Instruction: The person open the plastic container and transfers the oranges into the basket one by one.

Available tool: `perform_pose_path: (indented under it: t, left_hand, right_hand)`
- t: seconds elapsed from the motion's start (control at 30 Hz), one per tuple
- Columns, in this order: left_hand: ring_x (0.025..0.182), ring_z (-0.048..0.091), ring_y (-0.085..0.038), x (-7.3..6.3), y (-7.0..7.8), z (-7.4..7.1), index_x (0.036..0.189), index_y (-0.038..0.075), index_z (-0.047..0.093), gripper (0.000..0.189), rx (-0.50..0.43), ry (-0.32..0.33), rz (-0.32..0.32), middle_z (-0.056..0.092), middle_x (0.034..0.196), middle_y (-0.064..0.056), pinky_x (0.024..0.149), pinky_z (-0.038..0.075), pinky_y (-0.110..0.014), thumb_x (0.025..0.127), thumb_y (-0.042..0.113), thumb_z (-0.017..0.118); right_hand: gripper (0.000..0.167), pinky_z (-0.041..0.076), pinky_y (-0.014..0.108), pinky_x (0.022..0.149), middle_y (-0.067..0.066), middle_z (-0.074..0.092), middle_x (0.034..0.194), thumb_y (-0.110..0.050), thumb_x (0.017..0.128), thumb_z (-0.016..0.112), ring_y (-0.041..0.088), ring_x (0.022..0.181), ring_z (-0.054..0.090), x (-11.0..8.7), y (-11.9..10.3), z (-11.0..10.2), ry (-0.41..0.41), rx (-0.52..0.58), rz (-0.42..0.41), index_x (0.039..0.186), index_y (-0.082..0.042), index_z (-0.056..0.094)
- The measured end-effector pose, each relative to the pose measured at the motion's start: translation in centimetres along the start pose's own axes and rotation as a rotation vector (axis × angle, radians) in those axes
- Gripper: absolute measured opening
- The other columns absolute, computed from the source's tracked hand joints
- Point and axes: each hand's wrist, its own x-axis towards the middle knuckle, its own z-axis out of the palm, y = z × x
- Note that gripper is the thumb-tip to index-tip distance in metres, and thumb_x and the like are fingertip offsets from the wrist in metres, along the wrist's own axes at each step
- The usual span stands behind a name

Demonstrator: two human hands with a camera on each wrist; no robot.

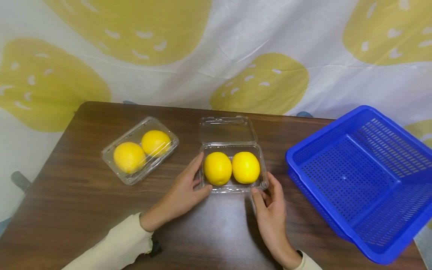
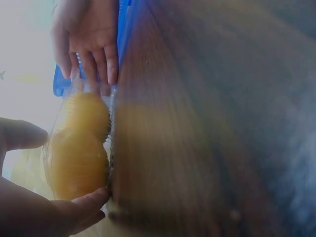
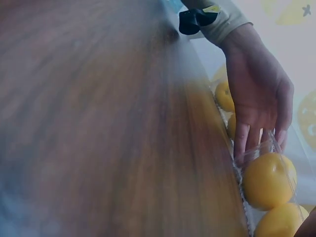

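A clear plastic clamshell box [image 1: 233, 190] lies on the table with its lid [image 1: 227, 131] raised at the back. Two round yellow fruits [image 1: 217, 168], which look like lemons or oranges, sit side by side in its base. My left hand [image 1: 179, 195] touches the box's left end, thumb at the front corner and index finger along the side. At the right end, my right hand [image 1: 271, 217] has its thumb at the front corner. In the left wrist view the right hand's fingers [image 2: 90, 69] extend straight toward the box; the left hand's fingers look straight in the right wrist view.
To the left is another clear clamshell box [image 1: 111, 165], its lid down, with two similar yellow fruits [image 1: 129, 156] inside. A blue plastic basket [image 1: 324, 210] stands at the right of the brown wooden table [image 1: 202, 240]. A fruit-patterned curtain [image 1: 189, 78] hangs behind.
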Motion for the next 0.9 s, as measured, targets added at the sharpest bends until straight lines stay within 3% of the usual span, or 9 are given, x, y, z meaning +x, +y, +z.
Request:
perform_pose_path:
  t: [0.13,0.33,0.5,0.7,0.9]
  left_hand:
    - [0.166,0.023,-0.035,0.1,0.0,-0.2,0.175,0.000,0.012,0.101,0.005,-0.024,0.013,0.007,0.184,-0.018,0.122,0.044,-0.047,0.097,0.002,0.076]
    - [0.167,0.021,-0.034,0.1,-0.1,-0.3,0.176,0.002,0.011,0.102,-0.008,-0.039,0.009,0.006,0.184,-0.017,0.123,0.042,-0.045,0.098,0.003,0.077]
    - [0.167,0.022,-0.035,0.1,-0.1,-0.3,0.176,0.003,0.013,0.102,-0.009,-0.030,-0.005,0.008,0.184,-0.016,0.123,0.043,-0.046,0.097,0.003,0.078]
    - [0.165,0.026,-0.039,0.2,-0.3,-0.4,0.175,0.001,0.017,0.100,-0.012,-0.012,-0.007,0.014,0.183,-0.020,0.120,0.046,-0.049,0.097,0.004,0.079]
    - [0.165,0.027,-0.039,0.2,-0.3,-0.4,0.175,0.002,0.018,0.100,-0.028,-0.012,-0.011,0.016,0.182,-0.019,0.121,0.046,-0.049,0.097,0.004,0.080]
  right_hand:
    - [0.052,0.052,0.010,0.099,0.024,0.053,0.159,0.003,0.107,0.063,0.010,0.121,0.062,-0.1,-0.1,-0.2,0.016,-0.013,-0.007,0.156,0.007,0.047]
    - [0.052,0.050,0.012,0.106,0.021,0.052,0.162,0.003,0.106,0.064,0.026,0.131,0.061,0.3,-0.3,-1.0,0.001,-0.063,-0.045,0.156,0.005,0.050]
    - [0.059,0.036,0.018,0.124,0.019,0.049,0.166,0.008,0.102,0.068,0.033,0.150,0.047,1.0,-0.4,-1.6,-0.025,-0.149,-0.257,0.158,0.005,0.051]
    - [0.062,0.030,0.025,0.130,0.020,0.057,0.159,0.007,0.094,0.077,0.033,0.155,0.043,2.1,-0.8,-2.0,-0.066,-0.281,-0.526,0.153,0.001,0.059]
    - [0.071,0.029,0.041,0.133,0.022,0.056,0.159,-0.004,0.091,0.082,0.038,0.158,0.038,3.0,-1.2,-2.2,-0.188,-0.373,-0.627,0.156,0.002,0.055]
